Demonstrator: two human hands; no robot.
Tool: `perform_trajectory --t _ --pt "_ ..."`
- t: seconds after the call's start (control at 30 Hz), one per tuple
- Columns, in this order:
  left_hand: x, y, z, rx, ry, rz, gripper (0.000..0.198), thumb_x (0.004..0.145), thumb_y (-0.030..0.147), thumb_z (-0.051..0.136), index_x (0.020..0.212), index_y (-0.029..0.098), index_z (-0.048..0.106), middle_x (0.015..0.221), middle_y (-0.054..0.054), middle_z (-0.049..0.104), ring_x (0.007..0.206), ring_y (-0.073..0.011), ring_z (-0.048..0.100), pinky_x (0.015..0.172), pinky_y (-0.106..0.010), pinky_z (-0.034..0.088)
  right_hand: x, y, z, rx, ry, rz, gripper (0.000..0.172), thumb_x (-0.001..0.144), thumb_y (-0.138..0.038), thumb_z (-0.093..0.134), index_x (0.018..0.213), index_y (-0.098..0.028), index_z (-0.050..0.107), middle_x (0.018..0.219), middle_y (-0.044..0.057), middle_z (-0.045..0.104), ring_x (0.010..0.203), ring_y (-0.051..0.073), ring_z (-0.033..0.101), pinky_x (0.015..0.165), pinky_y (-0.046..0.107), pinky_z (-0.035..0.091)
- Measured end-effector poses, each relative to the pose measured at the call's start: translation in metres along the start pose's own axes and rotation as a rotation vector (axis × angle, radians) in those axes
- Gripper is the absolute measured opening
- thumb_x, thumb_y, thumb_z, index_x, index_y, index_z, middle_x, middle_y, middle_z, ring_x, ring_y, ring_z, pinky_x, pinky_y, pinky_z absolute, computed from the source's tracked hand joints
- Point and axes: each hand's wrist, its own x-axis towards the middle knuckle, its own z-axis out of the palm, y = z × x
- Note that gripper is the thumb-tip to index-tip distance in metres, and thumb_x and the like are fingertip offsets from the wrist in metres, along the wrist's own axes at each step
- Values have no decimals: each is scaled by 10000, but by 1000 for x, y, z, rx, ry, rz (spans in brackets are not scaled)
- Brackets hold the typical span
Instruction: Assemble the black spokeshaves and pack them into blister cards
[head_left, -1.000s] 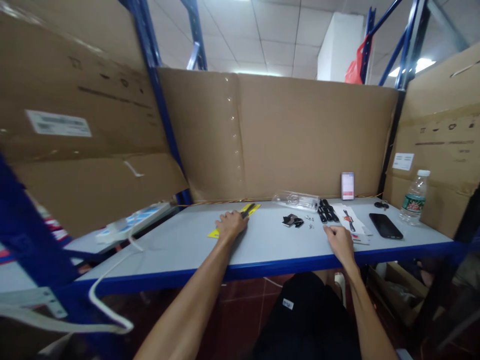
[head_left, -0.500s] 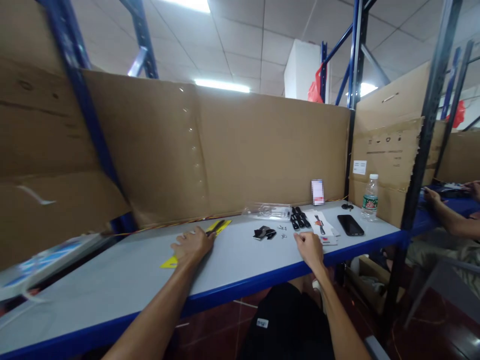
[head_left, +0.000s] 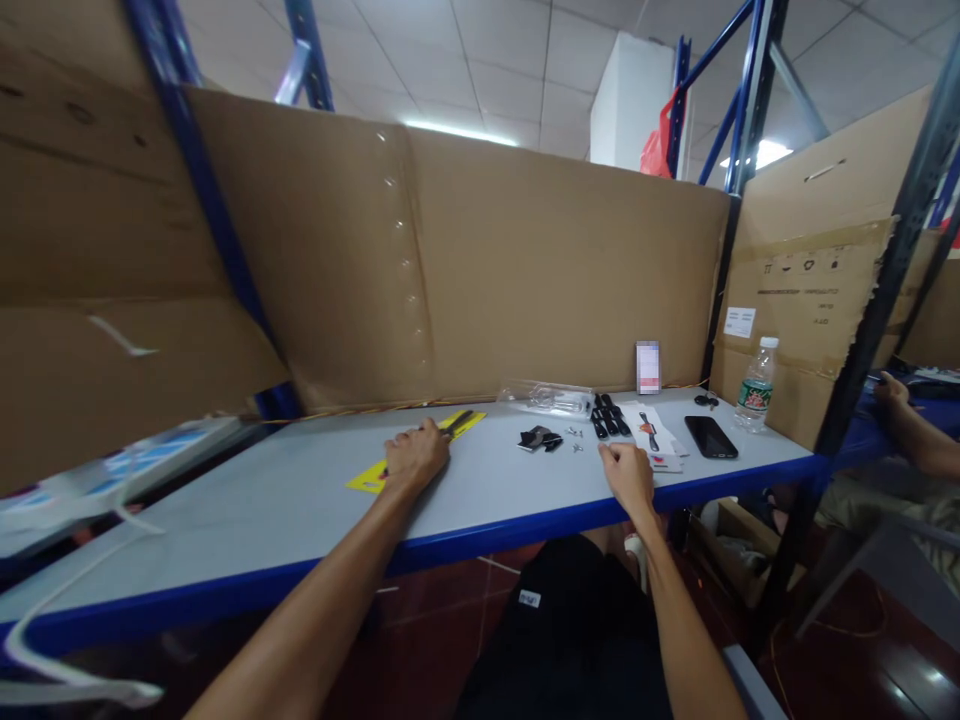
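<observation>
My left hand (head_left: 417, 454) lies over a yellow card (head_left: 367, 478) on the table, its fingers curled round a long dark tool (head_left: 456, 424) whose far end sticks out past the knuckles. The tool's kind is hidden by the hand. Close to the front edge, my right hand (head_left: 628, 476) rests in a fist, with nothing visible in it. Beyond the fist lie several black strap-like parts (head_left: 609, 416) in rows and a white printed sheet (head_left: 649, 428). Between the hands are dark flat pieces (head_left: 538, 438) and small shiny metal bits (head_left: 576, 440).
A clear plastic package (head_left: 551, 399) lies at the back. On the right are a black phone (head_left: 711, 437), a water bottle (head_left: 755, 385) and a dark small item (head_left: 706, 399). A lit phone (head_left: 647, 368) leans on the cardboard wall (head_left: 555, 260). Another person's arm (head_left: 915, 425) shows far right.
The view has tilted down and turned slightly left. The left hand's fingers, spread before, are now curled in over the dark tool. The right fist stays near the front edge.
</observation>
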Motion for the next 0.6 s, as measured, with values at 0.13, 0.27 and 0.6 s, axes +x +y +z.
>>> perform_trajectory --t 0.13,0.27,0.6 --pt "-3 2 -2 4 27 1 462 950 388 447 1241 50 569 1180 -299 665 1187 -422 564 936 -474 388 -1 3 2 -42 7 3 446 966 -394 530 564 -218 609 627 37 652 610 166 541 559 282 218" --pt "-8 4 -5 -12 56 -70 461 948 404 477 1252 67 555 1213 -302 633 1174 -426 556 917 -465 391 5 7 6 -55 -45 -2 442 965 -439 516 601 -223 646 654 43 680 640 178 577 559 272 254" --pt "-13 7 -4 -75 105 -51 419 947 344 466 1246 65 554 1226 -311 615 1162 -417 536 912 -483 375 161 -15 28 -154 -193 130 182 843 -301 691 924 -150 752 1042 174 749 1020 271 675 744 272 435"
